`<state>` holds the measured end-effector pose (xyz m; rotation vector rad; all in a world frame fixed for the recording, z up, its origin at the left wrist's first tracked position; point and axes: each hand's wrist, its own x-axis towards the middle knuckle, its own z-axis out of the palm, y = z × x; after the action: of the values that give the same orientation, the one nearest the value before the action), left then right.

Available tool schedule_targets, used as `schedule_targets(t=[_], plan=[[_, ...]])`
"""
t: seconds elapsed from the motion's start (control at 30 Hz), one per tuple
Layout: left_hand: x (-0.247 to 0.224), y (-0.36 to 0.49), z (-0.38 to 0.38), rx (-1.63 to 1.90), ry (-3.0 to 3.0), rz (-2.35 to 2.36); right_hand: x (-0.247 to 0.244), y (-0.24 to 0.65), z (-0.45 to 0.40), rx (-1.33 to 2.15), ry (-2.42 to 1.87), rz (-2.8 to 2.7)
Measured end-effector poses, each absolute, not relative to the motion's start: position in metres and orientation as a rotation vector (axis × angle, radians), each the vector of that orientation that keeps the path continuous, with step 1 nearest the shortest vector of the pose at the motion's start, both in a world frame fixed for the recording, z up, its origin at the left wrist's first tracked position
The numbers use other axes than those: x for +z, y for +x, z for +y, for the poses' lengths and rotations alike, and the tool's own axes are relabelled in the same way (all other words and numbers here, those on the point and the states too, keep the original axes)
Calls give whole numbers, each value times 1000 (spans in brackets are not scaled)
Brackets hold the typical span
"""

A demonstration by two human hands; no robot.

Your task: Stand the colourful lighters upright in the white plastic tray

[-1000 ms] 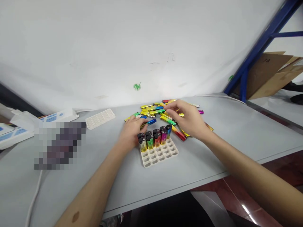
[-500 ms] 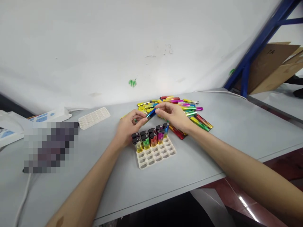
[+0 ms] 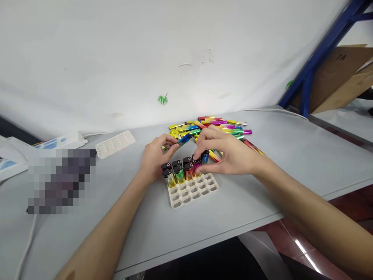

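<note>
My left hand pinches a shiny blue lighter by one end, above the table behind the tray. With thumb and fingers, my right hand grips a magenta lighter standing in the front row of the off-white tray. Beside it stand a red lighter, a green lighter and a yellow-clear lighter, all with black tops. A second row stands behind them, with a blue lighter at its right end, partly hidden by my fingers. The tray's nearer holes hold nothing.
Many metallic-coloured lighters lie in a pile against the wall. Another off-white tray lies at the left, near a white device and a pixelated dark object. Cardboard leans behind a blue frame at right.
My right hand has left the blue lighter and moved down and right to the magenta one in the tray. My left hand still holds the blue lighter, nearly in place.
</note>
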<state>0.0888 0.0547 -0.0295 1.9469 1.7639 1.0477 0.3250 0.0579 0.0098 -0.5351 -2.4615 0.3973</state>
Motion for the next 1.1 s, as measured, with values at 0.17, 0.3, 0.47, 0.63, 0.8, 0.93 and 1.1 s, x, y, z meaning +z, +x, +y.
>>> schedule_targets(t=[0.17,0.3,0.47,0.63,0.8,0.93,1.1], plan=[[-30,88,55,1031,1953,1794,12,325,56,503,-576,-2460],[-30,88,55,1028,1953,1797,14,325,54,587,-611,-2439],[-30,88,55,1031,1960,1794,17,327,54,719,-594,-2315],[-30,88,54,1030,1953,1808,13,328,58,855,-569,-2137],[-28,88,54,996,1939,1821,10,325,59,694,-428,-2246],[-29,89,55,997,1950,1810,8,322,58,501,-486,-2309],[-29,88,55,997,1953,1812,-1,316,60,313,-413,-2277]])
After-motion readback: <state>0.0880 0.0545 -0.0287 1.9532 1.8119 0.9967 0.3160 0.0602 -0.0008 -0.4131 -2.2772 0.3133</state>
